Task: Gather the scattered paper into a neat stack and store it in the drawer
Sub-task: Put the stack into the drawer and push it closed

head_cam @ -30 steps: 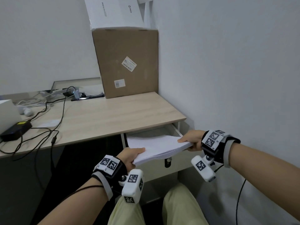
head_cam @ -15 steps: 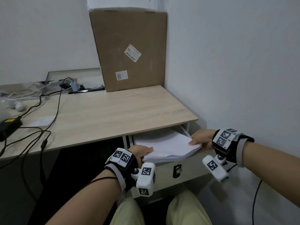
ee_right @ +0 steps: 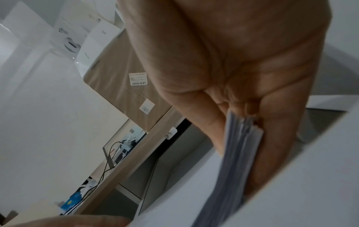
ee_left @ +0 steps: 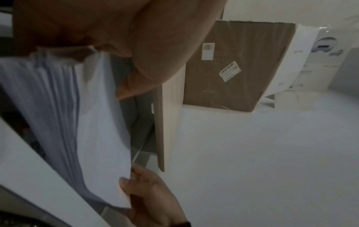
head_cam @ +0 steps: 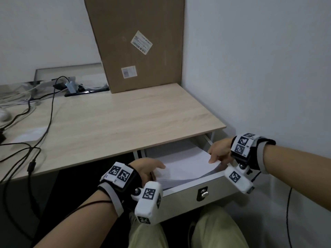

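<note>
Paper stack [head_cam: 186,165] hangs over the open drawer [head_cam: 211,181], its middle sagging below the drawer's front rim while both ends are held up. At the drawer's near left corner, the left hand [head_cam: 148,168] pinches one end, thumb on top and fingers curled beneath. At the drawer's right side, the right hand [head_cam: 219,151] grips the other end the same way; the right wrist view shows the sheet edges [ee_right: 240,138] wedged between thumb and fingers. Above the drawer, the desk [head_cam: 125,122] carries a cardboard box [head_cam: 138,42] at its back right corner and black cables [head_cam: 48,111] farther left.
</note>
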`<control>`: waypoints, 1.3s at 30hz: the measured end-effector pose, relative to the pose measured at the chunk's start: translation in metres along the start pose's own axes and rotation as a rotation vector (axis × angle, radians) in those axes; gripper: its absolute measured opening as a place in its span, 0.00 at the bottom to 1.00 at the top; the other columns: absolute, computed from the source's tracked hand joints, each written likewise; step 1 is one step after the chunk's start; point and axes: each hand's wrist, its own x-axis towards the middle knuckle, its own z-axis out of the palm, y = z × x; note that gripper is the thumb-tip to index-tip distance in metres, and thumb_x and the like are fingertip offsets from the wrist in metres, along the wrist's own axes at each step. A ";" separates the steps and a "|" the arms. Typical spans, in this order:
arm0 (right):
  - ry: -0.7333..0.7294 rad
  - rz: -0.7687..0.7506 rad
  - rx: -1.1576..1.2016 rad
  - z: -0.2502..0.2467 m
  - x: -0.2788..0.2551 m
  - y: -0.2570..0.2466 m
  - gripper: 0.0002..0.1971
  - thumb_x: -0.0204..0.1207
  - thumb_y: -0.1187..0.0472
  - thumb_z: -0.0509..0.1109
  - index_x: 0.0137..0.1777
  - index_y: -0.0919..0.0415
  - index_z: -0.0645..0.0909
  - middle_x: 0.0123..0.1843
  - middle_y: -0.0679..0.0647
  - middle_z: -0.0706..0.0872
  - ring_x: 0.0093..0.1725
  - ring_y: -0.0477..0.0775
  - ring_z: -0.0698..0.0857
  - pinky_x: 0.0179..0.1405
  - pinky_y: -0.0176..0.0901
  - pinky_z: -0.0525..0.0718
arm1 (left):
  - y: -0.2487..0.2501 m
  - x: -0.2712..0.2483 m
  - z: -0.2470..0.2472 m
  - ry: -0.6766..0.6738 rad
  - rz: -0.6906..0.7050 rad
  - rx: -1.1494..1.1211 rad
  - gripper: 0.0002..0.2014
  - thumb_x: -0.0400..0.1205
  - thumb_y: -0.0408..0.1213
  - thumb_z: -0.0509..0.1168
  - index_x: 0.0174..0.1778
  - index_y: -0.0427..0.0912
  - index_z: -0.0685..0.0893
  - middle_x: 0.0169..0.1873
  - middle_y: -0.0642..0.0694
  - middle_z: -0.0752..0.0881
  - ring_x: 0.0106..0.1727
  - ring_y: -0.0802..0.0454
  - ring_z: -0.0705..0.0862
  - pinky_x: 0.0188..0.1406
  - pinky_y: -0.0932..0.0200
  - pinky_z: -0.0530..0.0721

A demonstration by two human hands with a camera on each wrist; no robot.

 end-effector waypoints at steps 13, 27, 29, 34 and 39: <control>-0.184 -0.096 0.025 0.002 -0.007 -0.021 0.29 0.81 0.64 0.66 0.79 0.71 0.61 0.56 0.61 0.83 0.49 0.53 0.84 0.47 0.45 0.86 | 0.004 -0.037 -0.004 0.025 0.258 -0.115 0.03 0.84 0.32 0.63 0.50 0.39 0.82 0.50 0.41 0.82 0.46 0.48 0.80 0.46 0.55 0.80; 0.058 -0.271 0.102 0.060 -0.106 0.074 0.10 0.81 0.52 0.67 0.47 0.60 0.82 0.36 0.53 0.90 0.31 0.45 0.86 0.23 0.31 0.74 | -0.025 -0.098 0.036 0.028 0.541 0.123 0.09 0.85 0.35 0.62 0.55 0.35 0.84 0.39 0.45 0.88 0.32 0.56 0.83 0.28 0.67 0.76; -0.002 -0.226 0.229 0.083 -0.094 0.093 0.09 0.81 0.53 0.67 0.52 0.58 0.78 0.43 0.55 0.90 0.36 0.47 0.88 0.25 0.32 0.79 | -0.037 -0.106 0.048 0.002 0.564 0.202 0.09 0.85 0.35 0.62 0.56 0.36 0.85 0.40 0.46 0.89 0.34 0.56 0.84 0.30 0.67 0.78; 0.287 -0.388 0.440 0.123 -0.069 0.089 0.09 0.81 0.53 0.67 0.51 0.59 0.78 0.46 0.55 0.87 0.41 0.48 0.85 0.36 0.37 0.81 | -0.061 -0.105 0.068 0.148 0.717 0.435 0.07 0.84 0.33 0.62 0.54 0.41 0.84 0.42 0.50 0.89 0.41 0.59 0.85 0.37 0.70 0.80; 0.427 -0.422 0.466 0.140 -0.057 0.067 0.08 0.79 0.60 0.70 0.39 0.58 0.77 0.42 0.54 0.86 0.43 0.49 0.84 0.38 0.37 0.82 | -0.071 -0.102 0.064 0.134 0.738 0.542 0.08 0.85 0.36 0.62 0.57 0.45 0.83 0.49 0.50 0.89 0.48 0.59 0.86 0.43 0.69 0.82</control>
